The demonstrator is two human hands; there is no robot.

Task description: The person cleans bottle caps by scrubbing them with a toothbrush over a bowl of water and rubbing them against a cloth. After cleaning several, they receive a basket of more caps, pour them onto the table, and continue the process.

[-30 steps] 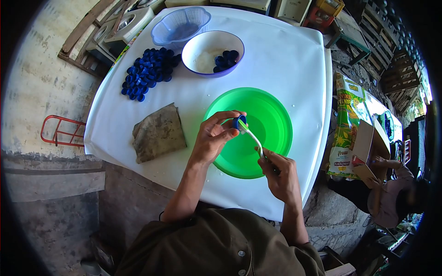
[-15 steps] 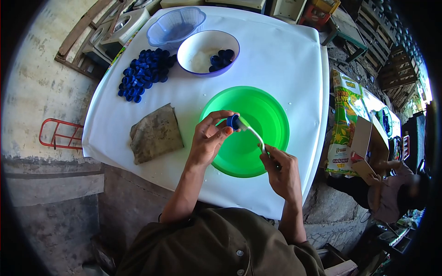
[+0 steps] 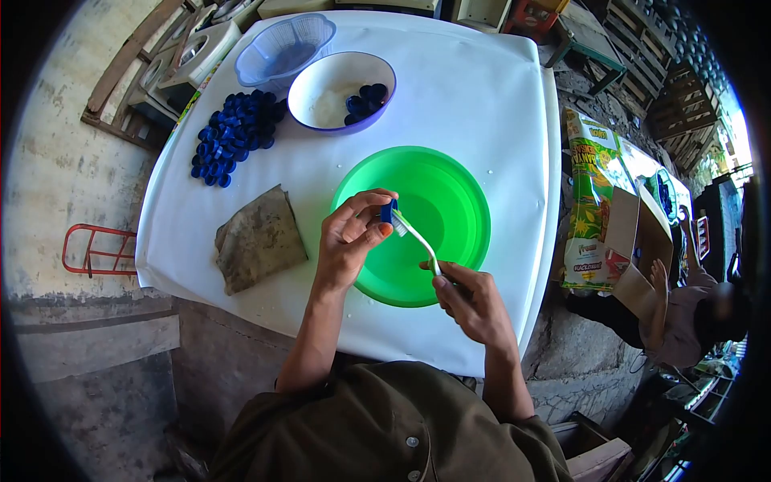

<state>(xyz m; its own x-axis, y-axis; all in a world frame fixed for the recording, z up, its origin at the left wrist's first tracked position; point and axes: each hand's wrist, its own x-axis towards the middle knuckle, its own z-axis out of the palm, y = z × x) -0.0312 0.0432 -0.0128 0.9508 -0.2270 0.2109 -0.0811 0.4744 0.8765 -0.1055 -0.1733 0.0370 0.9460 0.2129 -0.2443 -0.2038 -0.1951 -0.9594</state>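
Note:
Between the thumb and fingers of my left hand [image 3: 350, 237] is a blue bottle cap [image 3: 389, 211], held on edge above the green basin [image 3: 483, 217]. My right hand [image 3: 474, 304] grips a white and green toothbrush [image 3: 419, 238] by its handle. The brush head reaches the cap's open side, bristles facing down. Beyond the basin stands a white bowl [image 3: 321, 84] with a purple outside, holding several blue caps [image 3: 366, 103]. Left of that bowl, a heap of blue caps [image 3: 233, 136] lies on the white-covered table [image 3: 458, 88].
A pale blue plastic basket [image 3: 287, 50] sits at the table's far left. A stained grey cloth [image 3: 259, 241] lies left of the basin. On the right, another person [image 3: 683, 313] is beside an open cardboard box [image 3: 634, 241]. A red metal frame [image 3: 98, 249] stands by the wall.
The whole view has shifted slightly. My left hand has turned the cap more edge-on, and the toothbrush's bristles now show at its opening. The other person's hands have moved about the box.

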